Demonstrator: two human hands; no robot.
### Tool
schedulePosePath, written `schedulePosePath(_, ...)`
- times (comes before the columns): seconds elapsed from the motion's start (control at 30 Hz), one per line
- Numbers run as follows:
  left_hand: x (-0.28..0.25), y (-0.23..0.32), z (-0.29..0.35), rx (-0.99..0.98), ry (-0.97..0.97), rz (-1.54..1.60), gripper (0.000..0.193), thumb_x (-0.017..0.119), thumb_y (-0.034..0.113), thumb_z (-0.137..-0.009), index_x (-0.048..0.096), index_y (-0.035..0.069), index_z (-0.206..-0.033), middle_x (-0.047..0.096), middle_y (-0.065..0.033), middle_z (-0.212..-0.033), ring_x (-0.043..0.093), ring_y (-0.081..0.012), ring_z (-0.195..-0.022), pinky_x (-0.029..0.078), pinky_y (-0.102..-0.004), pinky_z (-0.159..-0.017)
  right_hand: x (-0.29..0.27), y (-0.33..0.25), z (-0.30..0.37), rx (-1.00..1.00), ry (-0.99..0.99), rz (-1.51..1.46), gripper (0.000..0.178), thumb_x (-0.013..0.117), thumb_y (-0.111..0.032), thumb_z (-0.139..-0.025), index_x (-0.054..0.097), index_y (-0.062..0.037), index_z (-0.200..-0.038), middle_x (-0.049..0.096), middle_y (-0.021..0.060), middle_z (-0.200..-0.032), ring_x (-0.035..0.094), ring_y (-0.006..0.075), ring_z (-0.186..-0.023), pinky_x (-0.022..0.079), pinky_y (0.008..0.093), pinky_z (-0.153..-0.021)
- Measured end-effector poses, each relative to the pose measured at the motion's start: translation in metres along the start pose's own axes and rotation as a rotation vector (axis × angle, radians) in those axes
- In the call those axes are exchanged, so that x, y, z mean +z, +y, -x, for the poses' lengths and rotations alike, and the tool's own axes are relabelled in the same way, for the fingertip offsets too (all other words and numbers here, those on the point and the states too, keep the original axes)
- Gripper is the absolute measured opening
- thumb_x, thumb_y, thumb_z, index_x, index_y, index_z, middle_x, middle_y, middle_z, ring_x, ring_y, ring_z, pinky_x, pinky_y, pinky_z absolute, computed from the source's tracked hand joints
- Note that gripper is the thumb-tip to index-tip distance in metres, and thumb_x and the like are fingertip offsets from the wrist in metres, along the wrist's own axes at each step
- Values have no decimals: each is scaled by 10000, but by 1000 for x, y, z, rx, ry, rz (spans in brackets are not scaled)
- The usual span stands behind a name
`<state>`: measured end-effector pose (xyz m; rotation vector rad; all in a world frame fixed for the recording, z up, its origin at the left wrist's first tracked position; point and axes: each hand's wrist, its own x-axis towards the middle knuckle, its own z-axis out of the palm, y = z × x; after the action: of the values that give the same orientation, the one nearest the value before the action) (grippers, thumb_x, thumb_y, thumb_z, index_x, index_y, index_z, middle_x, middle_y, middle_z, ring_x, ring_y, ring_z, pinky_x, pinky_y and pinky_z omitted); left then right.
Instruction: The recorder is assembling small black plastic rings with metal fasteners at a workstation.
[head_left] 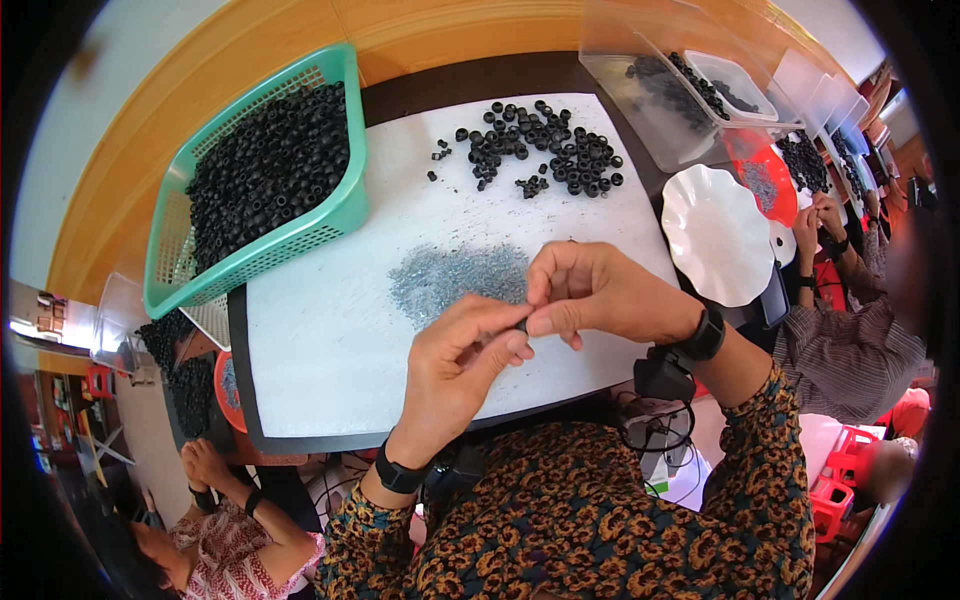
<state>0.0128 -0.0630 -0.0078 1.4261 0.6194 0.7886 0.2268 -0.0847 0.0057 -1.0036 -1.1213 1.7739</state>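
My left hand [455,365] and my right hand [590,292] meet over the near edge of a white work sheet [320,340]. Both pinch one small black ring piece [522,325] between their fingertips. Just beyond the hands lies a heap of tiny silvery metal parts [455,278]. Farther back on the sheet several loose black rings [545,148] lie scattered. A green plastic basket [345,215] full of black rings stands at the left of the sheet.
A white scalloped plate [718,235] sits to the right. Clear plastic tubs [665,90] with black rings stand at the back right. Another person's hands [820,225] work at the right, and a third person's hands [205,465] at the lower left.
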Motion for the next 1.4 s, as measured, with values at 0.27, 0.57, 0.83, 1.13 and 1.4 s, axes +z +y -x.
schedulePosePath(0.27,4,-9,6,-108,-162,149,223,605,-30,-918,647,-14,-1136,601,-87,-1021,647,-145,-860,539,-252,-732,-9,15,16,133,-73,60,269,761,-150,-851,591,-42,-1029,632,-5,-867,573,52,-753,455,206,-639)
schedulePosePath(0.57,2,-12,10,-261,-256,455,220,579,55,-960,615,-16,-1164,639,-94,-1006,645,-171,-852,534,-285,-740,-7,0,20,48,70,184,205,726,-167,-885,624,-38,-1007,622,-16,-844,551,39,-729,439,195,-631)
schedulePosePath(0.83,4,-26,20,-262,-62,795,233,575,74,-967,619,-11,-1180,662,-118,-1039,639,-182,-850,515,-298,-746,7,-10,23,-541,38,691,227,718,-49,-849,686,-41,-1073,612,67,-873,581,144,-763,452,253,-634)
schedulePosePath(1.13,5,-24,15,-163,12,599,240,586,75,-964,601,-24,-1182,657,-98,-1001,637,-171,-849,513,-308,-755,19,-2,28,-652,169,1088,263,691,-20,-804,667,-78,-1060,606,78,-896,636,245,-764,503,313,-657)
schedulePosePath(1.4,4,-21,17,-139,54,385,232,614,116,-952,603,-21,-1139,644,-104,-924,616,-161,-790,494,-304,-720,-33,1,11,-412,577,1108,79,643,-43,-835,680,-12,-898,611,159,-805,617,320,-741,498,378,-660)
